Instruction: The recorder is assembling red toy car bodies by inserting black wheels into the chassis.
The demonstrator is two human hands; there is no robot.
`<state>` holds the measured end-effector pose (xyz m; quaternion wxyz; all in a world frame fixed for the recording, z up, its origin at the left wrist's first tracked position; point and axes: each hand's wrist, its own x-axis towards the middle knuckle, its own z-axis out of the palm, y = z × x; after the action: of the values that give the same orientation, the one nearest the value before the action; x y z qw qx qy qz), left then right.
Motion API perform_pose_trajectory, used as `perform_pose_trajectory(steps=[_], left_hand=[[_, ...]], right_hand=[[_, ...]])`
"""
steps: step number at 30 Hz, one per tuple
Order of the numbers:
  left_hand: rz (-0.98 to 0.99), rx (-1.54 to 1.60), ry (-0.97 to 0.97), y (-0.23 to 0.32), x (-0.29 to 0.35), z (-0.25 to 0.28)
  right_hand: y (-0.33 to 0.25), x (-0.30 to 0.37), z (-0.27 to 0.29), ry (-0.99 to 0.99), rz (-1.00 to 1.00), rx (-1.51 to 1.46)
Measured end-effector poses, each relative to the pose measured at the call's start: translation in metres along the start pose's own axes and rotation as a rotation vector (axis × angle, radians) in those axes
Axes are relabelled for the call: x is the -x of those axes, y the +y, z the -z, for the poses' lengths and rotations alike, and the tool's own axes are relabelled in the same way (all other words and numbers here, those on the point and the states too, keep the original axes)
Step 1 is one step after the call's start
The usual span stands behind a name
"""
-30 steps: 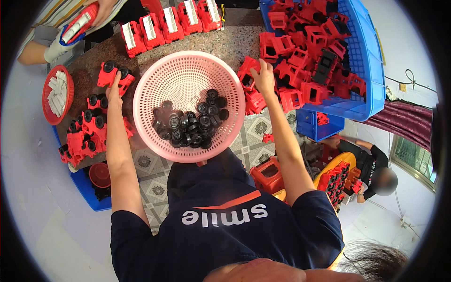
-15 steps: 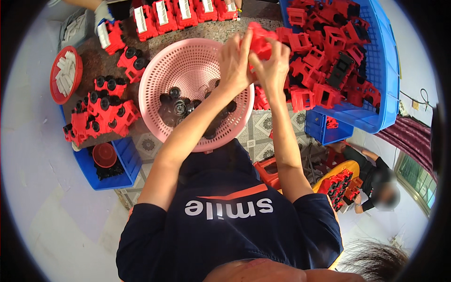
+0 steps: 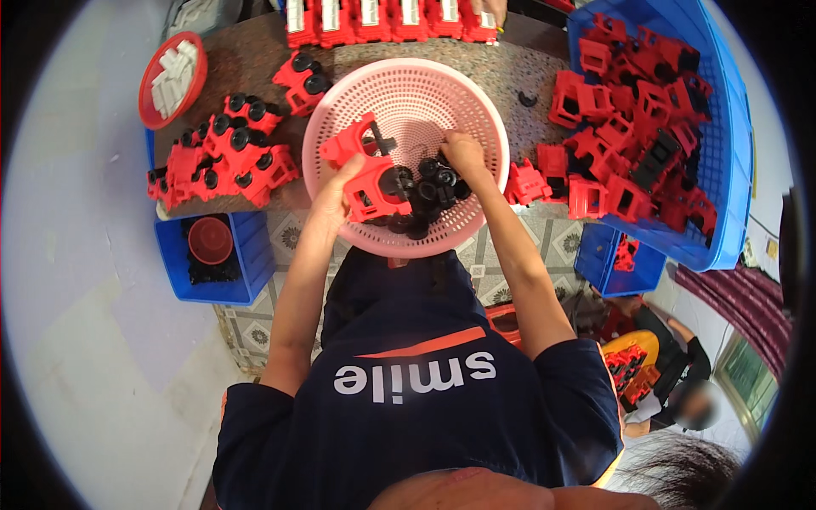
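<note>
My left hand (image 3: 338, 197) is closed around a red plastic toy truck body (image 3: 370, 189) with a black part on it, over the left half of a pink perforated basket (image 3: 316, 127). Black toy wheels (image 3: 438, 183) lie heaped in the basket's near part. My right hand (image 3: 464, 153) reaches into the basket's right side at the edge of that heap. Its fingers are curled together, and whatever they hold is hidden. Some of the wheels are covered by the truck body.
At right, a large blue crate (image 3: 722, 187) is full of red truck bodies. Wheeled red trucks (image 3: 225, 157) and a red bowl of white pieces (image 3: 201, 72) are at left. Red trucks with white tops (image 3: 370, 21) line the far side. A blue bin (image 3: 263, 263) stands low left.
Both hands have come down from the far right to the basket. My left hand now has the red truck body alone; my right hand has let go of it and entered the basket.
</note>
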<state>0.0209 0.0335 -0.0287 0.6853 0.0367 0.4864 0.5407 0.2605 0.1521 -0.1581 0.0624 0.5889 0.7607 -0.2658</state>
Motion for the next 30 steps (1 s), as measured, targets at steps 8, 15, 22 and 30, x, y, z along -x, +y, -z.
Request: perform_pose_trajectory(steps=[8,15,22,30], left_hand=[[-0.14,-0.091,-0.117,0.024,0.034,-0.021],[-0.163,-0.206,-0.206,0.024,0.04,-0.01],[0.079,-0.185,-0.356,0.008,0.054,0.025],[-0.024,-0.536,-0.143,-0.004,0.082,0.016]], right_hand=[[-0.101,0.103,0.128,-0.028,0.189,-1.423],[-0.117,0.111,0.115,-0.11,0.228,-1.169],[-0.121,0.144,0.085,-0.429,0.182,-1.304],[-0.122,0.168,0.052,-0.297,0.268,-1.511]])
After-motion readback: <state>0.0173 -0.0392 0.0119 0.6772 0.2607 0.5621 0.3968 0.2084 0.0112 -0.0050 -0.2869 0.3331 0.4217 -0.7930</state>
